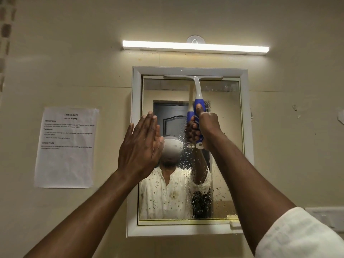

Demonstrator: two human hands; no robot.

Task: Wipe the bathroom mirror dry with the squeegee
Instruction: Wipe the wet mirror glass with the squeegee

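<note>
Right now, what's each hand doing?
Left hand: open, fingers straight, flat at the mirror frame's left edge.
Right hand: grips the squeegee handle.

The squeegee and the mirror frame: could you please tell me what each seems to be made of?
The squeegee: apparently glossy white plastic, judging by its smooth sheen; the blue grip looks like matte rubber or soft plastic. The mirror frame: smooth, white, possibly painted wood or plastic; the look leaves it open.

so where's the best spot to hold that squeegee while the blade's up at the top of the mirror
Grip the squeegee by its blue handle, from below. The handle hangs straight down from the blade at the mirror's top edge, and the right hand already wraps it there, thumb along the front.
</note>
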